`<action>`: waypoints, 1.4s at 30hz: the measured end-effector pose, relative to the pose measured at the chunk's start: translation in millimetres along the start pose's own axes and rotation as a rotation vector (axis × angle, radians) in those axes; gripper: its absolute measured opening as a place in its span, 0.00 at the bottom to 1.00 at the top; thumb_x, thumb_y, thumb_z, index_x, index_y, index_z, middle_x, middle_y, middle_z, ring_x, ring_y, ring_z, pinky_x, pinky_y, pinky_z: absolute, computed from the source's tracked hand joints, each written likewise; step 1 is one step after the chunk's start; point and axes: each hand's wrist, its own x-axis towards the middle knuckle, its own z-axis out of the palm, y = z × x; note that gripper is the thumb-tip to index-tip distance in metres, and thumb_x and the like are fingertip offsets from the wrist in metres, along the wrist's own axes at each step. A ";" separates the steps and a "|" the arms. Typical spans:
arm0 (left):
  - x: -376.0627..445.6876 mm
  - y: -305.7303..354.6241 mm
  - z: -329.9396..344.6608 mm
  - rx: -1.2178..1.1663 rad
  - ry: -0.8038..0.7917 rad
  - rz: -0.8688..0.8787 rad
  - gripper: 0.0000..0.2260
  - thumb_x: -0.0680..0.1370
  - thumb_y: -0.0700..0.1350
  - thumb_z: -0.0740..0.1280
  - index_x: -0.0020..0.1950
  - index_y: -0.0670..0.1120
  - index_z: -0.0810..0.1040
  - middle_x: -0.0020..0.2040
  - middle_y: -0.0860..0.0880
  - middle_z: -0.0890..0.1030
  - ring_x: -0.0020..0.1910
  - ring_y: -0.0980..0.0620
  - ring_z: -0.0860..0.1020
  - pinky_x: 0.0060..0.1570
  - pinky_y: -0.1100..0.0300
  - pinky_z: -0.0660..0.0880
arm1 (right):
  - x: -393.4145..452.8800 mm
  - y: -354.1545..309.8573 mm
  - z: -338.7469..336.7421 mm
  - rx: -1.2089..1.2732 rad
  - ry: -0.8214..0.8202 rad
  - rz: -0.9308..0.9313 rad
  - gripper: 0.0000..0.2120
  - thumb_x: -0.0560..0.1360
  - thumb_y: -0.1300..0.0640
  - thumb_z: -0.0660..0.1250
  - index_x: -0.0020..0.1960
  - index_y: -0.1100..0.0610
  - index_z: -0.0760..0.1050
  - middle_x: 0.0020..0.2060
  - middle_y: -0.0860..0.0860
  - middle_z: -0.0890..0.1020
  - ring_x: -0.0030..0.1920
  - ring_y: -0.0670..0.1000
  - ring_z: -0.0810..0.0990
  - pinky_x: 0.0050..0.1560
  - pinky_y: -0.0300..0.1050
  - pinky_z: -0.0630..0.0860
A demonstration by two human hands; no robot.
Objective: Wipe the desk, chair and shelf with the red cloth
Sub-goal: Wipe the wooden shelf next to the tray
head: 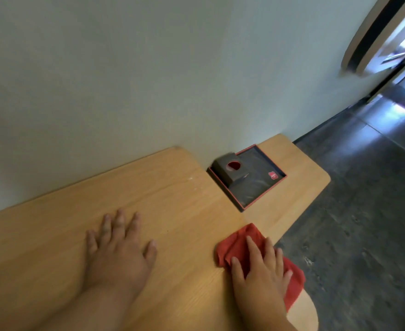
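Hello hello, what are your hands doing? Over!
Left hand flat on desk. Right hand presses cloth near edge. Tray ahead.

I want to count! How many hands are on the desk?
2. The left hand lies flat on the bare wood of the desk. The right hand presses flat on the red cloth near the desk's right edge. None seem hidden.

Wooden desk (172,206), red cloth (238,244), dark box (251,182), both hands flat
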 end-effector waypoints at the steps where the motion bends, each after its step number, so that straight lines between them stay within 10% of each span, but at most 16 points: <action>1: -0.3 0.6 -0.8 -0.004 -0.001 0.000 0.36 0.73 0.68 0.47 0.80 0.57 0.51 0.83 0.49 0.48 0.80 0.45 0.46 0.74 0.42 0.41 | 0.5 -8.4 6.7 -0.038 -0.045 0.045 0.33 0.74 0.30 0.50 0.77 0.34 0.48 0.81 0.47 0.47 0.79 0.56 0.44 0.75 0.64 0.44; 13: -3.3 0.3 -12.6 -0.070 -0.014 0.044 0.37 0.71 0.65 0.51 0.78 0.52 0.64 0.80 0.45 0.61 0.79 0.41 0.57 0.74 0.37 0.49 | 130.3 -176.7 17.6 -0.057 -0.017 -0.316 0.30 0.77 0.32 0.42 0.77 0.34 0.41 0.81 0.53 0.45 0.79 0.63 0.43 0.73 0.72 0.43; 19: 1.4 -2.4 -3.7 -0.037 0.020 0.043 0.37 0.73 0.66 0.44 0.81 0.55 0.49 0.83 0.48 0.47 0.80 0.44 0.44 0.74 0.39 0.37 | 157.5 -248.1 21.2 -0.102 -0.044 -0.583 0.28 0.77 0.37 0.45 0.77 0.34 0.50 0.81 0.53 0.48 0.79 0.62 0.44 0.75 0.69 0.42; 33: -1.0 -1.8 -1.0 -0.009 0.036 0.034 0.37 0.73 0.67 0.43 0.80 0.54 0.48 0.83 0.48 0.47 0.80 0.44 0.45 0.74 0.40 0.40 | 36.5 -12.8 -1.2 -0.268 -0.196 -0.890 0.26 0.78 0.30 0.39 0.75 0.29 0.41 0.79 0.40 0.38 0.78 0.46 0.32 0.75 0.48 0.31; 37: -2.5 0.7 -2.4 -0.023 0.038 0.032 0.36 0.75 0.67 0.45 0.80 0.54 0.49 0.83 0.48 0.47 0.80 0.44 0.45 0.75 0.39 0.40 | -6.3 84.6 -13.6 -0.346 -0.184 -0.946 0.27 0.79 0.32 0.47 0.75 0.38 0.61 0.77 0.56 0.64 0.78 0.59 0.55 0.71 0.56 0.59; 42: -1.9 -0.6 -0.7 -0.018 0.042 0.040 0.36 0.74 0.67 0.45 0.80 0.54 0.49 0.83 0.47 0.47 0.80 0.43 0.45 0.75 0.38 0.42 | 5.4 72.0 -12.0 -0.340 -0.163 -0.930 0.30 0.78 0.30 0.47 0.78 0.35 0.52 0.80 0.53 0.57 0.78 0.62 0.56 0.72 0.58 0.55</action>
